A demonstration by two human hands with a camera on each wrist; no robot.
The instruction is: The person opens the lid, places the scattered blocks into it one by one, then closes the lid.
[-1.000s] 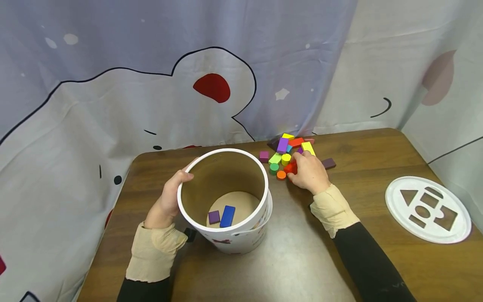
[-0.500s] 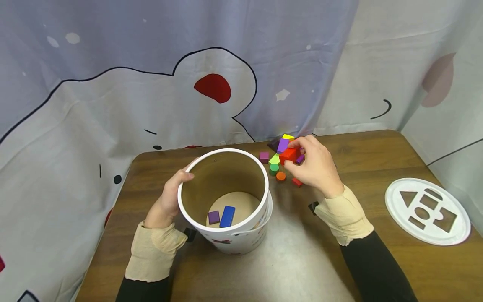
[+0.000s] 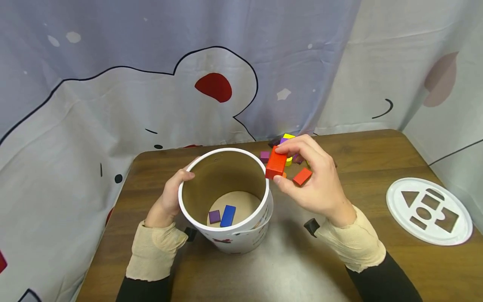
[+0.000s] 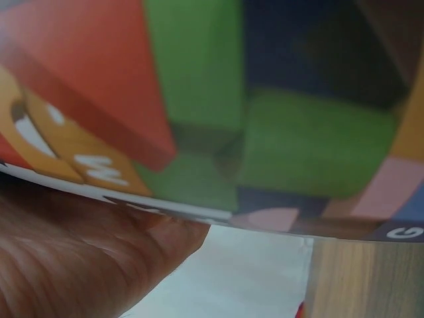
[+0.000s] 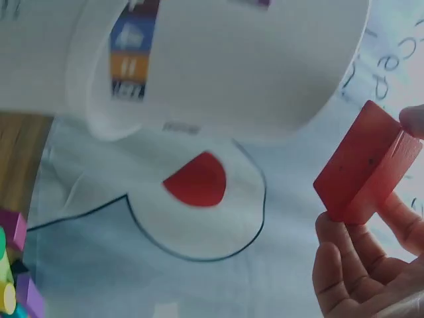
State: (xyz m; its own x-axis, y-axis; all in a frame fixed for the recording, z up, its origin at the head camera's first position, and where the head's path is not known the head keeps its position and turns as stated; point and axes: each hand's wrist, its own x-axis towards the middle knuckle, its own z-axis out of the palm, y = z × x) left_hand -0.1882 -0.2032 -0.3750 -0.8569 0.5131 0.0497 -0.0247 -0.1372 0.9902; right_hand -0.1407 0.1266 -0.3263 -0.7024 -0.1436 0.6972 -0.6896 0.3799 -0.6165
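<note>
My left hand (image 3: 170, 196) grips the rim of a white bucket (image 3: 241, 241), its thumb over the edge. A small purple block (image 3: 214, 217) and a blue rectangular block (image 3: 228, 216) lie on the bucket's floor. Beside the bucket's right rim, my right hand (image 3: 324, 184) pinches a red rectangular block (image 3: 276, 162) between thumb and fingers. The right wrist view also shows this red block (image 5: 368, 165) in the fingers. A second red piece (image 3: 302, 177) appears between thumb and palm; I cannot tell whether it is held or lies on the table.
Several coloured blocks, among them a magenta cube (image 3: 265, 157) and a yellow block (image 3: 289, 136), lie at the table's back, partly hidden by my right hand. A white oval lid (image 3: 400, 222) with shaped holes lies at the right. A printed curtain (image 3: 124, 109) hangs behind the table (image 3: 362, 167).
My right hand has picked the red block from the pile, raised it and brought it left and nearer, to the bucket's rim. The left hand and bucket have stayed in place.
</note>
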